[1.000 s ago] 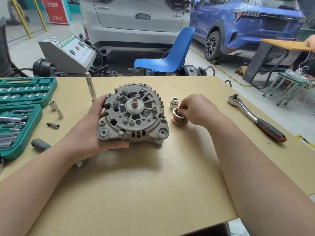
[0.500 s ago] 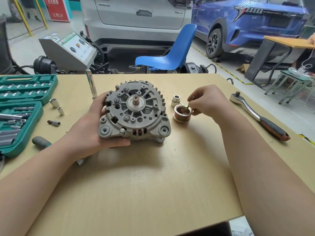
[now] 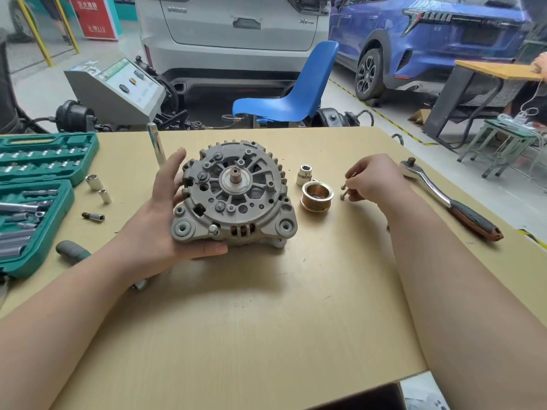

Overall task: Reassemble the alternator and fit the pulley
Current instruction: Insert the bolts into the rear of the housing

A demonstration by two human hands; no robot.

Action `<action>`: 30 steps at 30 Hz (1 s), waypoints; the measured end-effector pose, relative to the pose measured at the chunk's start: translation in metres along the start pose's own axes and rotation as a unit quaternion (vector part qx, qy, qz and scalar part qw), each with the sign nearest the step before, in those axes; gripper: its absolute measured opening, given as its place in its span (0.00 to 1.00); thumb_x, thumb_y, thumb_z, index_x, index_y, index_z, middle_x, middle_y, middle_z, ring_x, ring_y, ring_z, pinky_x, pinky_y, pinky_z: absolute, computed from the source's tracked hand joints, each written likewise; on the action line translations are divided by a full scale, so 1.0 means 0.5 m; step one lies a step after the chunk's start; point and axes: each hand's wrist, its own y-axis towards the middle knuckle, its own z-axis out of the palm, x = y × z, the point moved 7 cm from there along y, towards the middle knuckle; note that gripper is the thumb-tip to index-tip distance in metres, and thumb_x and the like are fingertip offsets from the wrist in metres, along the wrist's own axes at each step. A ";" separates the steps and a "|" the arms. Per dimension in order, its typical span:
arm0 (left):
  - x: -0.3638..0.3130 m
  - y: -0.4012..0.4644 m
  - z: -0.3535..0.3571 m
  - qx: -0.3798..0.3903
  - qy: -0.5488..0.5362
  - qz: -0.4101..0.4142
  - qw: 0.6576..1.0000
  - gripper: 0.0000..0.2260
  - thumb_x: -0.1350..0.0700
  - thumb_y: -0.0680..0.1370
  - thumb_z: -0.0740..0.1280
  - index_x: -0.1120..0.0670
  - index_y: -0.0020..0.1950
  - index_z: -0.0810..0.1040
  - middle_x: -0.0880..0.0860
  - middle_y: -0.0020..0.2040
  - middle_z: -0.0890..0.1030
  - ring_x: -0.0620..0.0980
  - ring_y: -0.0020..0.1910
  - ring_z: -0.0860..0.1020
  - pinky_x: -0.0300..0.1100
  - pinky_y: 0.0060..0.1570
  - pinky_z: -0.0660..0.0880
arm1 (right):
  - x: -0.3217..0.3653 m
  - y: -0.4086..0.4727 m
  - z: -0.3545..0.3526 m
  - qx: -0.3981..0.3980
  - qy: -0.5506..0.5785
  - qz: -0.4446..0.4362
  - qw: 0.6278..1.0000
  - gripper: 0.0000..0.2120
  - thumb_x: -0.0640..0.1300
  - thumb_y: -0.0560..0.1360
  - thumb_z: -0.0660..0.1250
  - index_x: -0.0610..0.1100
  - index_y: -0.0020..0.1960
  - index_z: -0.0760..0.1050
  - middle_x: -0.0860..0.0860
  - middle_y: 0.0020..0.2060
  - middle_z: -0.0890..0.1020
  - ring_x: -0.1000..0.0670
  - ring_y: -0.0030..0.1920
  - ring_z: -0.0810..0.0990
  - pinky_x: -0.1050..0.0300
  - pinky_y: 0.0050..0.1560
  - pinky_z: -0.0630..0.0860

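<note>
Hands first: we are cupping the grey cast-aluminium alternator with our left hand, fingers straight behind its left flank and thumb lying flat under its front edge, so the palm is spread rather than clenched. We are tilting the housing up on the tan wooden bench, near the middle of its far half, with the copper-tipped shaft facing us. Our right hand is curling its fingertips round a few small silver screws, pinching them just above the bench surface. Between this hand and the alternator, the brass-coloured grooved pulley is sitting flat on the bench, apart from both, with a short chrome socket standing just behind it.

Toward the right edge we are seeing a chrome ratchet with a black and orange grip. Along the left edge a green plastic socket case is lying open, with two loose chrome sockets and a dark bit beside it.

Beyond the far edge, a blue plastic chair is standing before a white car whose tailgate badge we are reading only as "X", the rest being too small. A red sign carries white characters we cannot read.
</note>
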 end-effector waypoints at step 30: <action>-0.006 0.005 -0.006 -0.002 -0.003 0.007 1.000 0.60 0.37 0.56 0.87 0.22 0.78 0.52 0.28 0.73 0.71 0.28 0.70 0.72 0.33 0.64 0.72 | 0.172 -0.132 0.018 0.140 0.233 -0.237 0.933 0.19 0.32 0.75 0.65 0.48 0.61 0.75 0.48 0.35 0.81 0.41 0.32 0.83 0.50 0.31 0.80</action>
